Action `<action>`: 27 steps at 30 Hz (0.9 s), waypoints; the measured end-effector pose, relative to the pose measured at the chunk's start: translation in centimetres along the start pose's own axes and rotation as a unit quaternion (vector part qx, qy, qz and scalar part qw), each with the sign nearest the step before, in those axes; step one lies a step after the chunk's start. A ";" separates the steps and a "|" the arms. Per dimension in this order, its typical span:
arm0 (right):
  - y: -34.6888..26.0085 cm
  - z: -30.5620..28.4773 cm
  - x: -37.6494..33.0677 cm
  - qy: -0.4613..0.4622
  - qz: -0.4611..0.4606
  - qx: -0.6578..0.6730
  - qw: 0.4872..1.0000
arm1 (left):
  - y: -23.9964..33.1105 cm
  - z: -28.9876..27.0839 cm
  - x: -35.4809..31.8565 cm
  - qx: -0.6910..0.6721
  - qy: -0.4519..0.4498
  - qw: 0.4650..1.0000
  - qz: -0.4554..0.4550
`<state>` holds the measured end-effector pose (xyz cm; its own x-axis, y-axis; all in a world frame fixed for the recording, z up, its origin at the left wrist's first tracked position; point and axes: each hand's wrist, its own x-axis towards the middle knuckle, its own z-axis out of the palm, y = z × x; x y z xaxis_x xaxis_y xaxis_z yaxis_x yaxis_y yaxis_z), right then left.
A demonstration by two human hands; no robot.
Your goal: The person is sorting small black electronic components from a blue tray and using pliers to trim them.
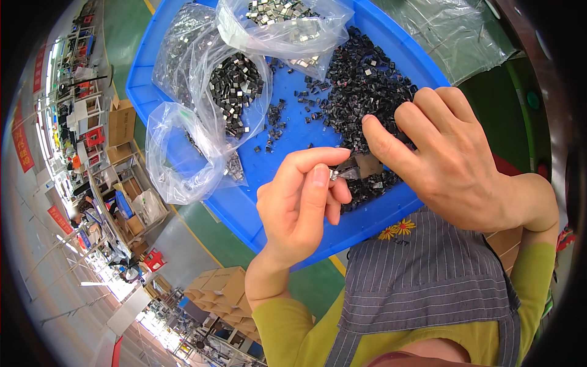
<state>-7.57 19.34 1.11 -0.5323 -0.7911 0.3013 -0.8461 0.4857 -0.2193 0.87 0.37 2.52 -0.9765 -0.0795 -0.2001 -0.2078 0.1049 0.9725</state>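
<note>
My left hand is raised over the near part of a blue tray. Its thumb and index finger pinch a small silvery metal piece with ridges. To its right, my right hand hangs with bent fingers above a heap of small black parts. The fingertips on that side are turned down and hidden, so what they hold, if anything, does not show. Between the hands, a greyish, shiny thing lies close to the left fingertips; its kind is unclear.
Clear plastic bags of small black-and-silver parts, one at the back and one at the left, stand in the tray. A crumpled bag lies at its left edge. Plastic sheeting is beyond; stacked cartons stand at lower left.
</note>
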 end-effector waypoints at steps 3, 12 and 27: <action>-0.1 0.1 0.0 -0.005 0.001 -0.009 1.000 | 0.0 -0.1 0.1 0.005 -0.006 1.000 -0.002; -0.3 0.1 -0.2 -0.026 -0.008 -0.045 0.999 | -0.2 -0.3 0.3 0.026 -0.032 0.999 0.010; -0.5 -0.7 -0.7 -0.123 0.013 0.041 0.991 | -0.3 0.2 0.1 0.049 -0.026 0.998 0.029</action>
<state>-6.81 19.89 1.72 -0.5231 -0.8501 0.0613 -0.8215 0.4837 -0.3020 0.85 0.51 2.18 -0.9882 -0.0189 -0.1521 -0.1527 0.2045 0.9669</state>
